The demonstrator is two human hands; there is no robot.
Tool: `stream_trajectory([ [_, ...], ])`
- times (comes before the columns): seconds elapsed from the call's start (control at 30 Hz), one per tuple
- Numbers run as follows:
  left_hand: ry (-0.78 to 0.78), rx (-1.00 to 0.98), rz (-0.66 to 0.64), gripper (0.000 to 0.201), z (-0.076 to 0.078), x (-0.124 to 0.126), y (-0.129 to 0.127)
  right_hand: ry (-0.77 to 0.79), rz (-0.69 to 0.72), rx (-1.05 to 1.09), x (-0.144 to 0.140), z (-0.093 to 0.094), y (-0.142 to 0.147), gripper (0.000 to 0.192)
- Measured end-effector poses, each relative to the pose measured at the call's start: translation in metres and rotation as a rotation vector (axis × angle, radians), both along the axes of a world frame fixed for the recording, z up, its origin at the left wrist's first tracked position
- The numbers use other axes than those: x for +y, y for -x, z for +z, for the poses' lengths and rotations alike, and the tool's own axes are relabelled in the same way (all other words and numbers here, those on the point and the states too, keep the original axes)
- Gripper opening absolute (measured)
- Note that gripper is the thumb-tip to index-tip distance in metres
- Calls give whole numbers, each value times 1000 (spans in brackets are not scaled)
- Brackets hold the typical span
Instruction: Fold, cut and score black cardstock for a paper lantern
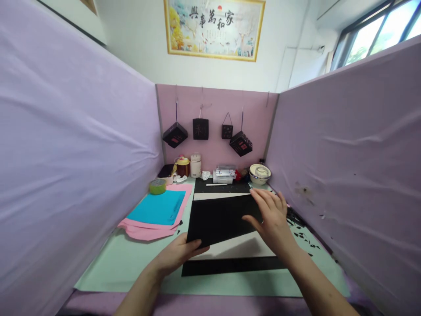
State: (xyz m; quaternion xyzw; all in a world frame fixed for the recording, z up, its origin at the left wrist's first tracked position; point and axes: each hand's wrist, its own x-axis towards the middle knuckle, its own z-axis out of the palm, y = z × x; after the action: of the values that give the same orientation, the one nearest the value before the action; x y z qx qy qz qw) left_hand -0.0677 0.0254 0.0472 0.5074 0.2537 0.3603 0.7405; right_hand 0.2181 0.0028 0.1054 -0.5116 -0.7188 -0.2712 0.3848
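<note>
Black card sheet (219, 219) lies mid-bench over a white sheet (243, 246); the left hand (179, 253) pinches its near-left corner while the right hand (271, 215) rests flat and open on its right edge, beside stacked blue paper (158, 208).

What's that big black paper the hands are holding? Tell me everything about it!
The black sheet looks like thin, matte card or paper, plain and dark, with straight edges. It lies tilted over a white sheet and a black mat on the pale green table cover. The left hand pinches its near left corner, slightly lifted; the right hand rests flat on its right side.
</note>
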Motion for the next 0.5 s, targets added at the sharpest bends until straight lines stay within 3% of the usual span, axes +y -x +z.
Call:
stream_trajectory([
  [0.17,71,-8,38,49,-10,9,-4,-3,12,21,7,-17,2,56],
  [0.37,74,-75,-6,68,-11,8,6,-45,146,136,-7,-33,5,14],
  [0.43,134,-127,-21,77,-10,9,9,-54,186,172,-18,-35,5,15],
  [0.5,207,-136,2,72,-10,10,9,-36,198,174,-32,-35,6,17],
])
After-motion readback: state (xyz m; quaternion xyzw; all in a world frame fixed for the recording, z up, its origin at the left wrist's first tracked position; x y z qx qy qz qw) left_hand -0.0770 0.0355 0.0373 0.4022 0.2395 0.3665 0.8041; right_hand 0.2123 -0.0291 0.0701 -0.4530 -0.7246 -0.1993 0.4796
